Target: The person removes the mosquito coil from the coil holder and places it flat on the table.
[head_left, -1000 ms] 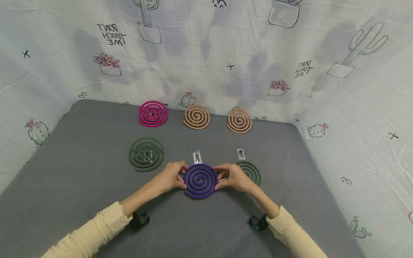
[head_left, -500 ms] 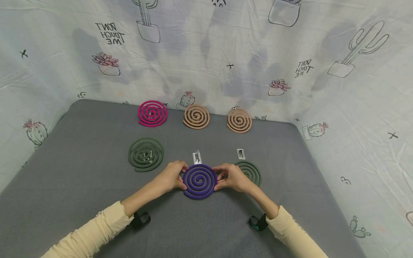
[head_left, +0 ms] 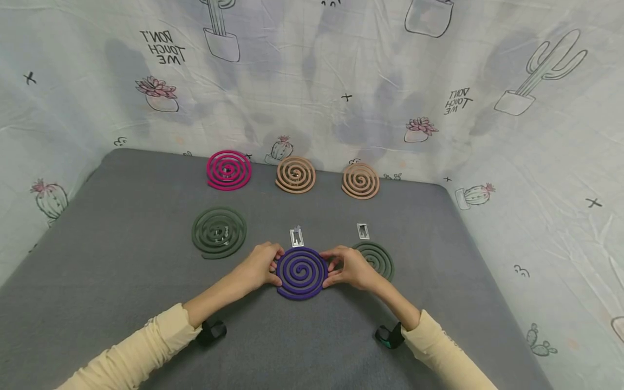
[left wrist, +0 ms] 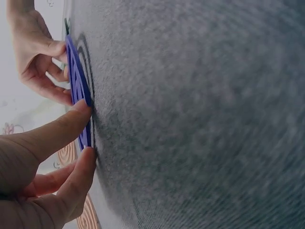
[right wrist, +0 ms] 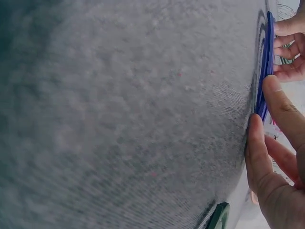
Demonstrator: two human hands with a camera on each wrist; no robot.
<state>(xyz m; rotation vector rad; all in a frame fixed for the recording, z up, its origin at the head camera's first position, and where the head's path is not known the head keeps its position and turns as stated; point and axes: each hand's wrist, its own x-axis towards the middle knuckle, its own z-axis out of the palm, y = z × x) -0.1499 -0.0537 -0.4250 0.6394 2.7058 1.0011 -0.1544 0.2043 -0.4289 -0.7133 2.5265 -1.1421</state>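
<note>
A purple mosquito coil (head_left: pixel 301 271) lies flat between the two hands near the middle of the grey table. My left hand (head_left: pixel 259 266) pinches its left rim between thumb and fingers. On the opposite rim, my right hand (head_left: pixel 355 267) has the same kind of pinch. Both wrist views show the purple coil (left wrist: pixel 78 81) nearly edge-on, level and close over the cloth, with its shadow beneath. Just beyond it lies a small silver metal stand (head_left: pixel 293 239). A green mosquito coil (head_left: pixel 380 259) is partly hidden behind my right hand.
Along the back of the grey tabletop (head_left: pixel 146 216) lie a pink coil (head_left: pixel 229 170) and two tan coils, one in the middle (head_left: pixel 296 174) and one at right (head_left: pixel 361 180). Another green coil (head_left: pixel 218 232) sits left. A second metal stand (head_left: pixel 359 232) lies right of centre. Printed curtains (head_left: pixel 312 108) enclose the table.
The head view has shifted slightly, so the surroundings appear a little higher and further left. Both hands keep their hold on the purple coil in nearly the same place.
</note>
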